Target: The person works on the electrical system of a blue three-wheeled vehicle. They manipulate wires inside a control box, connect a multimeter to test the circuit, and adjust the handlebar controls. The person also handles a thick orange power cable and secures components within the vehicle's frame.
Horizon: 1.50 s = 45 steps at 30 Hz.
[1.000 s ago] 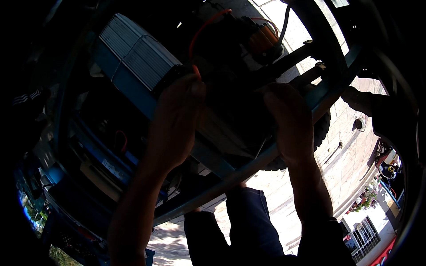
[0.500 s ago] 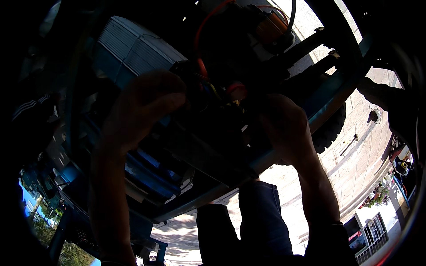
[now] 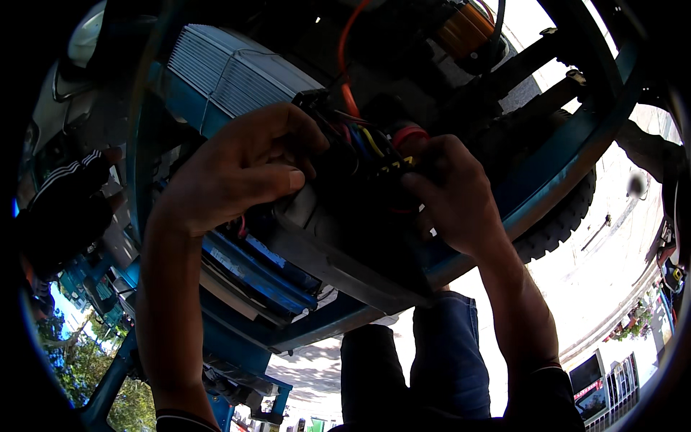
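"Wires [image 3: 368, 142] show between the two hands now, just past the lower right end of the finned box [image 3: 230, 72]. What has changed?"

"A second ago the left hand [image 3: 234, 169] covered that end, close to the orange cable [image 3: 344, 65]. Now it has drawn off leftward, and the right hand [image 3: 464, 198] is just beside the red ring [image 3: 410, 135] and the black piece [image 3: 394, 167] with yellow marks."

"Are the fingers pinching anything?"

"The left ones curl toward the thumb near the wires; whether something sits between them, I cannot tell. The right ones bend beside the ring, thumb near the yellow marks, and their hold is lost in shadow."

"And the wires lie where?"

"Inside the blue frame [image 3: 547, 191], above its curved lower edge."

"Any writing?"

"One red sign [image 3: 586, 394] by the barred window [image 3: 622, 383], its pale characters too small to make out."

"Counts?"

"One finned box, one ring, one orange ribbed part [image 3: 464, 32] toward the frame's upper right corner, one tyre [image 3: 565, 219] beyond its lower right edge. Yellow and blue wires stand out; shadow hides the full number."
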Available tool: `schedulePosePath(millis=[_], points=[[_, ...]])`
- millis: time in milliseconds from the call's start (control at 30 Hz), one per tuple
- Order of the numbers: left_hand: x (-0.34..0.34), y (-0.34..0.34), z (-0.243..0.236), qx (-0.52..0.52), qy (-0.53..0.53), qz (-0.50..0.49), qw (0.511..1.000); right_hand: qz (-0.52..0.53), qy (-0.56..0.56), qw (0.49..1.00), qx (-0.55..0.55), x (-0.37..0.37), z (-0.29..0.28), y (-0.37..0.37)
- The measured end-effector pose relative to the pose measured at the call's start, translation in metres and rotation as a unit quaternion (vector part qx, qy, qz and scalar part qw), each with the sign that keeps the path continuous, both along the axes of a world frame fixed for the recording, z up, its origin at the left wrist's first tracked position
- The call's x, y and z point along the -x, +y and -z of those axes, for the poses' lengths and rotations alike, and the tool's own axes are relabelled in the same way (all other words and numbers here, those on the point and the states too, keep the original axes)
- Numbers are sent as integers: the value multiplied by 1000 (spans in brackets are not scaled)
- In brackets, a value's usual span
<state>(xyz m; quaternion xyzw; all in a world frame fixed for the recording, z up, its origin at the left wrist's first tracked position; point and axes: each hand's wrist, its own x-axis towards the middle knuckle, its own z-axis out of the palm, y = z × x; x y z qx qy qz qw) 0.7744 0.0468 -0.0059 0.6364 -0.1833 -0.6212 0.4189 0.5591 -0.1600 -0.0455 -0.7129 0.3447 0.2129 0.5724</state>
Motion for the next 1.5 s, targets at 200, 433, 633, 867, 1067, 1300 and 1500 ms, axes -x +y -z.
schedulePosePath(millis=[200, 433, 633, 867, 1067, 1300, 1500], points=[[-13, -13, -7, -68, 6, 137, 988, 98, -48, 991, -71, 7, 9, -3], [-24, -29, -8, -110, 19, 269, 957, 103, -68, 991, -51, 9, 14, 0], [-15, -65, -6, -148, -20, 394, 907, 121, -74, 989, -51, 9, 17, 1], [-10, -31, 4, -46, -1, 202, 978, 165, -72, 982, -57, 9, 20, 3], [2, -27, -11, -47, -24, 87, 995, 75, -12, 995, 62, 3, 7, 10], [5, -26, -17, -61, -61, 54, 995, -99, -202, 961, 158, -13, -9, 18], [6, -25, -19, -59, -42, 36, 997, -287, 36, 952, 100, -62, -27, 34]])
